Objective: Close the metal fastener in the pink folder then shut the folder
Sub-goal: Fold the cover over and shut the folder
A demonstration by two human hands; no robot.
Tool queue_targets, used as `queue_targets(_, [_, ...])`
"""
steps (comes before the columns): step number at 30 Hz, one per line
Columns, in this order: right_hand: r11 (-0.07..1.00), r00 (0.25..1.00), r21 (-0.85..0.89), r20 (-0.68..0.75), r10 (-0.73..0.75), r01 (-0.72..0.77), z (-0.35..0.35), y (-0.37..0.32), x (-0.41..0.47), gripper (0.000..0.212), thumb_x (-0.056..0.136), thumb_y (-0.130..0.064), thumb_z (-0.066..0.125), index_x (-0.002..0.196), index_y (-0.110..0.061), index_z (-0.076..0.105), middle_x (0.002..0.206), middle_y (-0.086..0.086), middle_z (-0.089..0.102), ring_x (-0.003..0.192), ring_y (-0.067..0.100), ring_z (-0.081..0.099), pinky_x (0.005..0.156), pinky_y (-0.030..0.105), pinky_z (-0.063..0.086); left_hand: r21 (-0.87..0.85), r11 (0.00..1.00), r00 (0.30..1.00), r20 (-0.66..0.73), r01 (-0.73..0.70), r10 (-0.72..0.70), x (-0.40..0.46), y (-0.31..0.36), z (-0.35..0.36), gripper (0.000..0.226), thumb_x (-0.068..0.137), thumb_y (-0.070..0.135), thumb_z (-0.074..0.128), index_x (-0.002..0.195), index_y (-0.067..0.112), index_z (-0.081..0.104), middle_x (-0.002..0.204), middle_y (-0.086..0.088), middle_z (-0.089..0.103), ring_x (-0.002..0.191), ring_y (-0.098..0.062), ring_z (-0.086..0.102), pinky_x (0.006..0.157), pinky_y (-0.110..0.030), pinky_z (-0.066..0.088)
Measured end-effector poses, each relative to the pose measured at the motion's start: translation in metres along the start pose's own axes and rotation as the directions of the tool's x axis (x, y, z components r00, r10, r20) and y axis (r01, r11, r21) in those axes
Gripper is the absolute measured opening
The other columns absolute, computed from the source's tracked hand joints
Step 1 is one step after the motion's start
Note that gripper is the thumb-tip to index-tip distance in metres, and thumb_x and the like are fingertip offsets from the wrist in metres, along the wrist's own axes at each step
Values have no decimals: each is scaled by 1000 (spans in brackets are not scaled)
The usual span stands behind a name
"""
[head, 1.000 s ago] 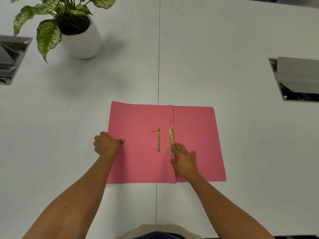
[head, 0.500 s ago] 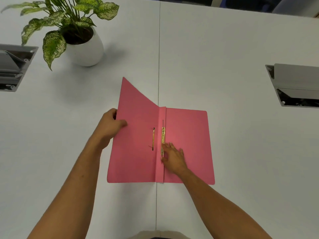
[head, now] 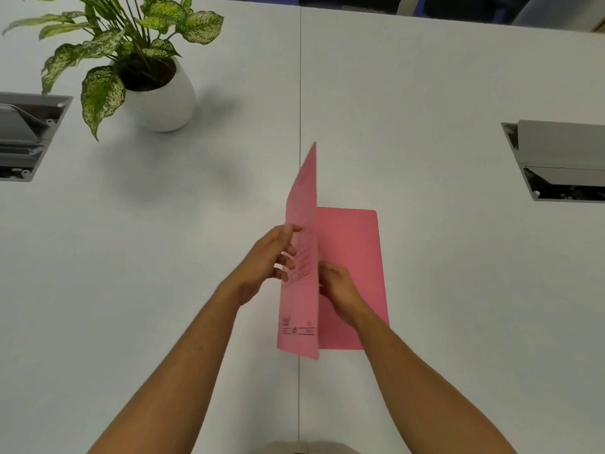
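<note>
The pink folder [head: 353, 257] lies on the white table, its right half flat. Its left cover [head: 302, 224] stands nearly upright over the spine, printed outer face toward me. My left hand [head: 271, 260] is against the outer face of that raised cover, fingers spread on it. My right hand [head: 337, 290] rests on the flat right half beside the spine, partly behind the cover. The metal fastener is hidden by the raised cover and my right hand.
A potted plant in a white pot [head: 160, 99] stands at the back left. Grey cable hatches are set into the table at the left edge [head: 23, 136] and at the right [head: 556, 162]. A seam [head: 300, 93] runs down the table's middle.
My left hand has swung the left cover up from flat on the table to nearly upright over the spine. My right hand stayed beside the spine, and the fastener went out of sight.
</note>
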State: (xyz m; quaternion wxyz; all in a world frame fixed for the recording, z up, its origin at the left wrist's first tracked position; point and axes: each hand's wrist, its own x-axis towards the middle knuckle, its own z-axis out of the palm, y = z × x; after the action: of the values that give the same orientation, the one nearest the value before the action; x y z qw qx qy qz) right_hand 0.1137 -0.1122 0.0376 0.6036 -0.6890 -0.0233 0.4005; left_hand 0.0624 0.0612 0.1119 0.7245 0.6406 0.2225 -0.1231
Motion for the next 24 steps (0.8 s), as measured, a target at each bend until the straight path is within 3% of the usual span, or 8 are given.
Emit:
queue_targets(3, [974, 999, 225, 38, -26, 17, -21, -26, -12, 62, 93, -64, 31, 124, -21, 63, 126, 15, 64, 116, 34, 60, 100, 52, 47, 179, 984, 1000, -8, 10, -9, 9, -23, 13, 38, 88, 54, 56, 121, 35, 60, 108, -4, 60, 98, -20, 61, 79, -31, 51])
queue_targets(6, [895, 995, 439, -90, -45, 80, -48, -42, -21, 72, 87, -70, 24, 116, -20, 67, 110, 12, 71, 103, 30, 67, 88, 44, 55, 282, 957, 997, -48, 70, -59, 17, -47, 17, 44, 84, 54, 62, 123, 35, 60, 117, -2, 60, 110, -19, 60, 95, -36, 50])
queue_targets(9, [868, 987, 480, -150, -60, 126, -79, -43, -25, 63, 84, -66, 45, 114, -16, 68, 106, 10, 72, 99, 28, 67, 85, 41, 55, 379, 916, 990, -100, 131, -100, 22, -68, 18, 52, 83, 52, 65, 130, 31, 57, 125, -3, 56, 114, -22, 57, 98, -39, 47])
queue_targets(11, [917, 978, 389, -209, -6, 89, -93, -37, -25, 51, 86, -52, 58, 114, -12, 69, 110, 14, 71, 101, 32, 65, 88, 45, 54, 404, 903, 986, -134, 149, -103, 23, -77, 18, 54, 84, 48, 67, 132, 27, 57, 127, -4, 58, 114, -22, 56, 96, -36, 46])
queue_targets(14, [977, 887, 209, -457, 66, 35, -103, -19, -18, 27, 92, -32, 60, 105, -11, 72, 96, 7, 73, 88, 25, 65, 74, 37, 55, 390, 906, 973, -215, 164, -84, 23, -91, 16, 46, 86, 41, 67, 127, 20, 62, 128, -7, 63, 109, -18, 58, 94, -32, 44])
queue_targets(17, [999, 818, 33, -575, 32, -15, -100, 4, -7, 20, 92, -23, 62, 106, -13, 72, 98, 3, 74, 94, 21, 68, 87, 39, 55, 415, 887, 954, -287, 202, -83, 23, -102, 15, 41, 90, 32, 64, 127, 14, 62, 129, -10, 64, 115, -23, 61, 100, -35, 44])
queue_targets(20, [977, 813, -187, -581, -24, -106, -90, 19, 1, 27, 94, -15, 55, 118, -19, 67, 102, 5, 74, 92, 21, 68, 91, 38, 55, 490, 848, 951, -305, 203, -51, 22, -111, 11, 36, 91, 25, 62, 125, 11, 65, 127, -9, 66, 116, -26, 61, 100, -35, 45])
queue_targets(24, [857, 885, -494, -453, -112, -144, -78, 38, 8, 55, 86, 3, 46, 136, -20, 50, 100, 8, 70, 82, 24, 65, 84, 37, 57, 640, 745, 949, -314, 190, 28, 19, -123, 2, 28, 89, 20, 61, 114, 12, 71, 116, -10, 66, 107, -26, 63, 89, -29, 46])
